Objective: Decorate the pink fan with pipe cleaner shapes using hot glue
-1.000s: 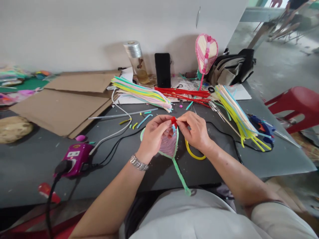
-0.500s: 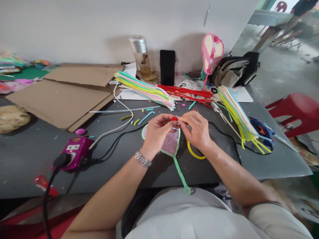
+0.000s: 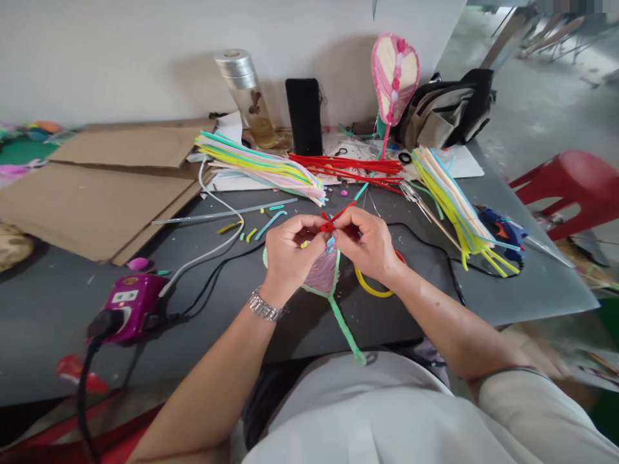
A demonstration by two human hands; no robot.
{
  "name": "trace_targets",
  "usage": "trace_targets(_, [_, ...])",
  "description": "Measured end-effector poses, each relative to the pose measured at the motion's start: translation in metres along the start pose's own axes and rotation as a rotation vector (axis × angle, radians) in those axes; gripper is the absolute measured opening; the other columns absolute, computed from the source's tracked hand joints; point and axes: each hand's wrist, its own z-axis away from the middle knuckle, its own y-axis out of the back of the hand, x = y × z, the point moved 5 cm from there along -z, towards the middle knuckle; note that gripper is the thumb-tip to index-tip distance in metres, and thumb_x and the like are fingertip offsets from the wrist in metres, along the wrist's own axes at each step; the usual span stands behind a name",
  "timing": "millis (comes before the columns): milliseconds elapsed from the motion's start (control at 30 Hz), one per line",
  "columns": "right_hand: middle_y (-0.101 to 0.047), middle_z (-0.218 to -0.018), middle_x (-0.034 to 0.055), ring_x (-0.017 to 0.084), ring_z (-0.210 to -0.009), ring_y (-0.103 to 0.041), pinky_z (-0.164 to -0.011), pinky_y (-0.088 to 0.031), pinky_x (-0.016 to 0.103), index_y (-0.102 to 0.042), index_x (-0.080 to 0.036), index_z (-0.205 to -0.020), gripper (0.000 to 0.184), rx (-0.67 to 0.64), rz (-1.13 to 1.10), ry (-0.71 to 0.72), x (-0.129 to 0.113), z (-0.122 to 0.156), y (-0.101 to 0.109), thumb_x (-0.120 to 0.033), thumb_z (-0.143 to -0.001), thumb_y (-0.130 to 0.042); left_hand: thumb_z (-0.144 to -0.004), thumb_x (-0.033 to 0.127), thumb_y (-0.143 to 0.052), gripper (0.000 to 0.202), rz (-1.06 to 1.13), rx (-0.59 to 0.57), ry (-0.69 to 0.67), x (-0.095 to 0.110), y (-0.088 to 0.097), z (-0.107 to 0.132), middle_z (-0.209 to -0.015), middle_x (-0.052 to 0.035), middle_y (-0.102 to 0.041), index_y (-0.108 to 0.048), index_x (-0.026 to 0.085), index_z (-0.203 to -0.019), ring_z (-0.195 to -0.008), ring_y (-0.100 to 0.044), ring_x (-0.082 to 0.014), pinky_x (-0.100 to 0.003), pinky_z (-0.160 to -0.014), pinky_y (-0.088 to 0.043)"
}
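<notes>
Between my fingertips is a red pipe cleaner (image 3: 327, 226), coiled at one end with a straight length sticking up to the right. My left hand (image 3: 296, 250), with a watch at the wrist, pinches the coiled part. My right hand (image 3: 366, 243) is closed on the same piece from the other side. Beneath both hands lies a fan-shaped piece (image 3: 322, 274) with a purple face, a green fuzzy rim and a green handle pointing toward me. A yellow ring (image 3: 372, 288) lies partly under my right hand.
Bundles of coloured pipe cleaners (image 3: 271, 169) and red ones (image 3: 348, 165) lie behind my hands; another bundle (image 3: 459, 206) is at right beside a glue gun (image 3: 503, 232). A purple power socket (image 3: 130, 303), cardboard (image 3: 97, 200), a bottle (image 3: 251, 103), a phone (image 3: 304, 116) and a pink fan (image 3: 395, 77) surround them.
A straight length of the red pipe cleaner now shows above my right fingers, where only a small red bit showed before. The whole view has shifted slightly.
</notes>
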Motion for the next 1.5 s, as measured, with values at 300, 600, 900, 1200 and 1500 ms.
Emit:
trace_targets(300, [-0.043,-0.049,-0.008,0.005,-0.046,-0.031,-0.045,-0.02,0.022,-0.057,-0.019,-0.065,0.016,-0.192,-0.7,-0.614,0.028,0.002,-0.017,-0.026,-0.07,-0.07,-0.075,0.016,-0.074,0.008,-0.049,-0.104,-0.05,0.003,0.0,-0.001,-0.081,-0.0015,-0.078,-0.077,0.019,-0.082,-0.071,-0.069,-0.0137,-0.023,-0.068,-0.057])
trace_targets(600, [-0.051,-0.057,-0.0045,0.008,-0.051,-0.04,-0.046,-0.028,0.022,-0.058,-0.019,-0.068,0.018,-0.139,-0.617,-0.652,0.029,0.005,-0.017,-0.032,-0.072,-0.07,-0.074,0.022,-0.078,0.01,0.154,-0.084,0.121,-0.014,-0.003,-0.004,-0.079,-0.0017,-0.075,-0.075,0.018,-0.083,-0.067,-0.067,-0.0127,-0.024,-0.067,-0.056])
trace_targets(900, [-0.067,-0.079,0.0013,0.014,-0.069,-0.058,-0.065,-0.044,0.028,-0.065,-0.02,-0.083,0.007,0.023,0.131,0.042,0.002,0.005,-0.005,-0.019,-0.09,-0.062,-0.064,0.02,-0.083,0.015,0.531,-0.083,0.432,-0.027,-0.008,-0.005,-0.067,-0.0002,-0.07,-0.073,0.015,-0.075,-0.057,-0.063,-0.0085,-0.02,-0.059,-0.052])
trace_targets(1200, [-0.067,-0.079,0.0029,0.017,-0.071,-0.059,-0.068,-0.046,0.031,-0.064,-0.022,-0.086,0.012,-0.021,0.347,0.232,-0.002,0.007,-0.007,-0.016,-0.094,-0.056,-0.06,0.016,-0.081,0.017,0.565,-0.096,0.503,-0.027,-0.009,-0.005,-0.062,0.002,-0.065,-0.069,0.015,-0.073,-0.052,-0.057,-0.0068,-0.02,-0.052,-0.046])
trace_targets(1500, [-0.072,-0.094,0.0071,0.02,-0.089,-0.066,-0.078,-0.052,0.034,-0.072,-0.024,-0.096,0.02,-0.07,0.43,0.388,-0.006,0.0,0.003,-0.018,-0.1,-0.052,-0.06,0.017,-0.082,0.015,0.535,-0.148,0.466,-0.022,-0.009,-0.005,-0.058,0.0017,-0.065,-0.072,0.015,-0.071,-0.052,-0.057,-0.0077,-0.02,-0.051,-0.045])
